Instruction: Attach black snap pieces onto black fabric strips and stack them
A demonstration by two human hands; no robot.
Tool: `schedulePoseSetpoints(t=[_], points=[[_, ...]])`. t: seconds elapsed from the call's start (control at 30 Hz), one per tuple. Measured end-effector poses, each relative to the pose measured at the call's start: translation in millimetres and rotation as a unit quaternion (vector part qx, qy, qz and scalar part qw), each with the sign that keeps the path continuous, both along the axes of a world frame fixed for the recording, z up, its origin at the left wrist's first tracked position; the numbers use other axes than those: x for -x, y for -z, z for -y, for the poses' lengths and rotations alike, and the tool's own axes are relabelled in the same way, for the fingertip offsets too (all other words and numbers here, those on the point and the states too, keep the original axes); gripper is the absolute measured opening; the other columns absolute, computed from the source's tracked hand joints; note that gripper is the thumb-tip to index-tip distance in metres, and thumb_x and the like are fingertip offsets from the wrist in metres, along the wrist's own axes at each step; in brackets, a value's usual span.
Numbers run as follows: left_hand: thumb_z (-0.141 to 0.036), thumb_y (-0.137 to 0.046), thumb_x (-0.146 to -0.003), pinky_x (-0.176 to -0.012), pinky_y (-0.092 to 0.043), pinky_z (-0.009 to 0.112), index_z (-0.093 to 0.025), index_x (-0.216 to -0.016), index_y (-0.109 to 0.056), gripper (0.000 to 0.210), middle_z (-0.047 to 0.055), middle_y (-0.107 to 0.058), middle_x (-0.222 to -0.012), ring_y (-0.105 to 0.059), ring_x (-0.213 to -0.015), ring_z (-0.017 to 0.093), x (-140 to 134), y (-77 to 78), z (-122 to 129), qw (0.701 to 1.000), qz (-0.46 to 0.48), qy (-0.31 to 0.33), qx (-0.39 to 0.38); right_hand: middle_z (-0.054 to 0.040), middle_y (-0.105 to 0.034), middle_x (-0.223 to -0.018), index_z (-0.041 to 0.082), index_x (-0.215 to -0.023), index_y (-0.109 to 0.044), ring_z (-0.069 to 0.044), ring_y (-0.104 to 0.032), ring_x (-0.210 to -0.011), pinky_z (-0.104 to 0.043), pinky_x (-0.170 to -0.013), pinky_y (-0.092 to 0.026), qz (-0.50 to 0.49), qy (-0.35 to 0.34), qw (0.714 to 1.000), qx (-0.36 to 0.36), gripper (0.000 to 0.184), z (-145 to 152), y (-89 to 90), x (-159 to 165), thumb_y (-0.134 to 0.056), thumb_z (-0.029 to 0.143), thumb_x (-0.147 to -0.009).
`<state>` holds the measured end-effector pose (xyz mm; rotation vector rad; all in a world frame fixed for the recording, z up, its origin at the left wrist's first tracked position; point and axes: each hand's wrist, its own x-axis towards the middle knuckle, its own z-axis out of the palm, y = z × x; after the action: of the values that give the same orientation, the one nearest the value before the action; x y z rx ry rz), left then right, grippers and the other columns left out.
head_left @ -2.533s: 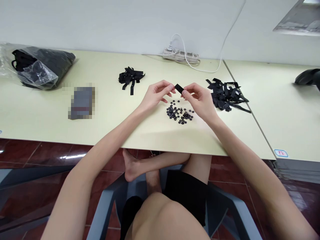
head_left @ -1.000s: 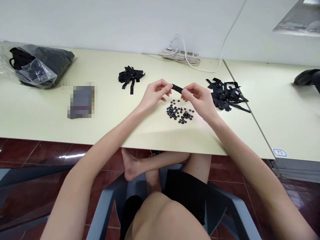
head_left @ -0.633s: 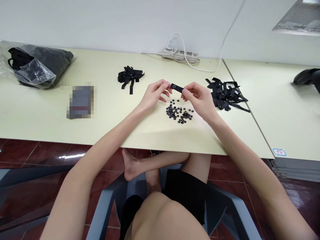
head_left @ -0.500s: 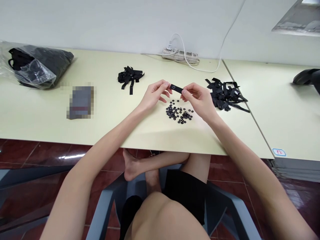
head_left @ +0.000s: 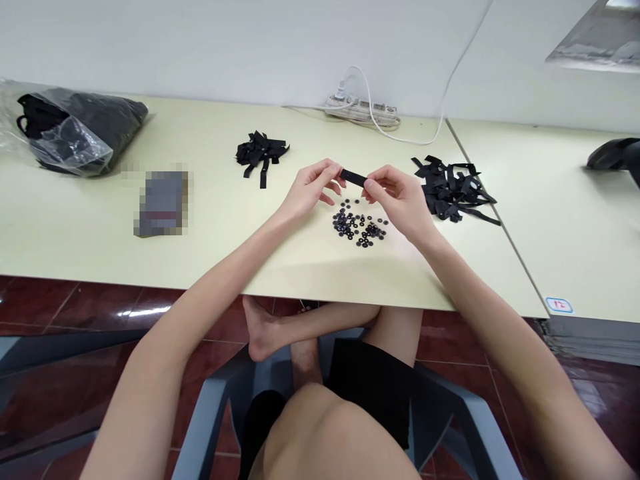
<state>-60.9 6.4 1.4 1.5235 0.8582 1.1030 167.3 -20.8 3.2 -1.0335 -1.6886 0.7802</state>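
Observation:
A short black fabric strap [head_left: 353,177] is stretched between my two hands, above the table. My left hand [head_left: 311,189] pinches its left end between thumb and finger. At the other end, my right hand [head_left: 397,198] is closed on it in the same way. No round snap piece shows on the side of the strap that faces me. Just below the hands lies a loose pile of small round black snap buttons [head_left: 359,227]. Right of my right hand is a heap of black straps [head_left: 453,190]; a smaller heap of straps [head_left: 260,153] lies beyond my left hand.
A clear plastic bag [head_left: 83,133] with black goods stands at the far left. Nearer lies a blurred grey object [head_left: 163,203]. A power strip [head_left: 363,111] with a white cable rests against the wall. A seam divides the tables, and a black object [head_left: 615,160] sits on the right one.
The strap has turned in my fingers: the round snap visible near its left end before no longer shows. Both hands stay in nearly the same place.

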Motion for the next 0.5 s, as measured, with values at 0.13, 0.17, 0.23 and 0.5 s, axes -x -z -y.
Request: schedulePoseSetpoints(t=[0.13,0.17,0.23,0.5], points=[[-0.061,-0.068,-0.109,-0.07,-0.061,0.022,-0.024,-0.106,-0.071,0.038,0.007,-0.078,-0.106,-0.077,-0.094,0.015,-0.9,-1.1,1.1,1.0,-0.006,0.013,0.004,-0.0007,-0.074,-0.085,0.028,-0.095,-0.072,-0.02,-0.073,-0.082,-0.041,-0.079,-0.061,0.018,0.008,1.0,-0.016,0.038,0.7,-0.1,-0.5,-0.079,0.065,-0.1],[-0.061,-0.07,-0.108,-0.069,-0.061,0.022,-0.024,-0.108,-0.071,0.037,0.006,-0.078,-0.106,-0.077,-0.094,0.015,-1.1,-0.9,1.4,1.0,-0.007,0.019,0.005,-0.0007,-0.074,-0.086,0.028,-0.095,-0.072,-0.021,-0.074,-0.083,-0.042,-0.079,-0.061,0.023,0.012,0.999,-0.022,0.037,0.9,0.1,-0.4,-0.079,0.064,-0.1],[-0.056,-0.073,-0.106,-0.068,-0.061,0.023,-0.024,-0.11,-0.072,0.033,0.006,-0.078,-0.104,-0.077,-0.094,0.016,-1.5,-0.1,2.0,0.999,-0.011,0.032,0.004,-0.0008,-0.075,-0.087,0.028,-0.094,-0.072,-0.021,-0.074,-0.084,-0.042,-0.08,-0.061,0.03,0.019,0.999,-0.032,0.034,1.4,0.5,-0.1,-0.078,0.061,-0.101],[-0.034,-0.073,-0.102,-0.071,-0.062,0.023,-0.025,-0.114,-0.076,0.015,0.006,-0.08,-0.115,-0.078,-0.097,0.015,0.1,4.8,0.1,0.999,-0.023,0.033,-0.016,-0.0013,-0.076,-0.086,0.027,-0.092,-0.072,-0.02,-0.074,-0.082,-0.042,-0.08,-0.059,0.028,0.031,0.999,-0.03,0.034,-1.6,3.0,-0.9,-0.075,0.059,-0.103]])
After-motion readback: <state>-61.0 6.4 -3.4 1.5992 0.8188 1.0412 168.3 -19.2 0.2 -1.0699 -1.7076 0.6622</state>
